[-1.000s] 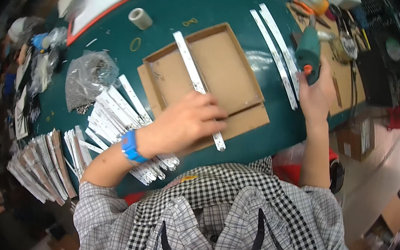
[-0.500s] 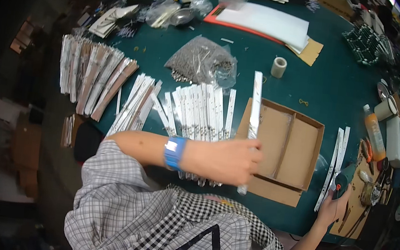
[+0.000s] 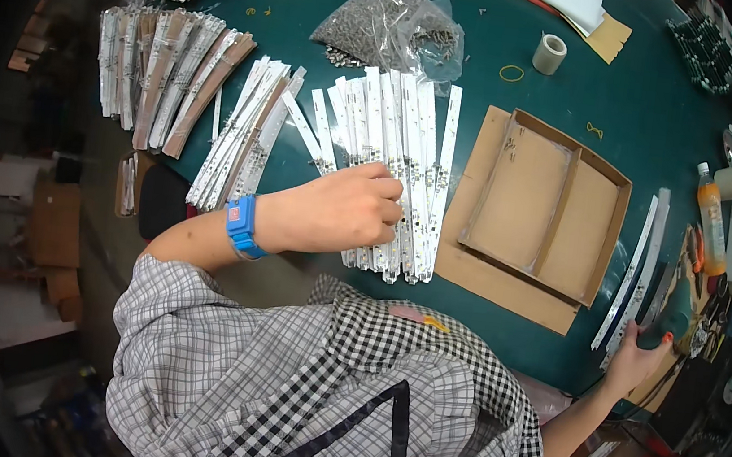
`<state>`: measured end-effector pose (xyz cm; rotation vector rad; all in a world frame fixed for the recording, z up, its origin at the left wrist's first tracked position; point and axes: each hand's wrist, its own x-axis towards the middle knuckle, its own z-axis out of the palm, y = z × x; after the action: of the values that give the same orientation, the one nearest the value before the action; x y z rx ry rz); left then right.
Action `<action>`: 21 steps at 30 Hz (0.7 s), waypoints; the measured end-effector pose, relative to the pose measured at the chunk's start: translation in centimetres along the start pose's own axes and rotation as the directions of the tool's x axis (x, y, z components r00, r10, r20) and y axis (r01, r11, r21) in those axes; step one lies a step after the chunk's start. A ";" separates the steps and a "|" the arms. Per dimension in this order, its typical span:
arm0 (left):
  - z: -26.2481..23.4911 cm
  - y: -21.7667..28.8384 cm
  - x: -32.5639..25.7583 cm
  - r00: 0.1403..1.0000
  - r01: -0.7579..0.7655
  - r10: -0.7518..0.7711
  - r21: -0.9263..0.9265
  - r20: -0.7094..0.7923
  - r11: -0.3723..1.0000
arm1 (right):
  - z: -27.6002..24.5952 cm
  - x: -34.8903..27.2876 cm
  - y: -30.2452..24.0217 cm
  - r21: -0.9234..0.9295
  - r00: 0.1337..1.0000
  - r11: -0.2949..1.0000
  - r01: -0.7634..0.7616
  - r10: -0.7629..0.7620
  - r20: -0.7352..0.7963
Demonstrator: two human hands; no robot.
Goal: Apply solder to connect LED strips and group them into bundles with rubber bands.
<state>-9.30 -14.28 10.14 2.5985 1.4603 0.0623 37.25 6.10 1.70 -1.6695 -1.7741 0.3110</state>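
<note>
My left hand (image 3: 341,212), with a blue wristband, lies curled on a row of long white strips (image 3: 394,141) fanned out on the green table. Its fingers close around one strip near the row's middle. An open cardboard tray (image 3: 611,180) with a centre divider lies just right of the row, with nothing in it. My right hand (image 3: 636,354) is at the table's right edge, wrapped around a dark green hand tool (image 3: 672,313). Two more white strips (image 3: 637,268) lie between the tray and that tool.
Bundles of strips (image 3: 167,70) are stacked at the far left. A clear bag of small metal parts (image 3: 389,28), a tape roll (image 3: 548,53) and a rubber band (image 3: 511,73) lie at the back. An orange bottle (image 3: 710,218) and clutter crowd the right edge.
My left hand has carried a white strip from the cardboard tray leftward onto the row of strips. My head has turned left. The right hand stays on the green tool.
</note>
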 end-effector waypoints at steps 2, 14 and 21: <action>0.0 0.0 -0.4 1.000 0.019 -0.018 -0.052 0.019 0.998 | -1.0 -0.9 -1.0 0.368 0.998 0.929 -0.033 0.012 0.058; -1.2 -0.3 1.1 0.997 0.039 -0.024 -0.228 0.070 0.973 | 5.9 -8.1 -13.5 0.533 0.917 0.811 -0.240 0.009 0.399; 1.0 -5.5 11.9 0.963 0.051 -0.091 -0.157 -0.256 0.986 | 7.5 -8.2 -15.4 0.483 0.976 0.873 -0.065 -0.046 0.214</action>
<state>-7.66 -1.46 7.80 2.4878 1.5623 0.5053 20.13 -1.99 2.76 -1.3135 -1.6578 0.9019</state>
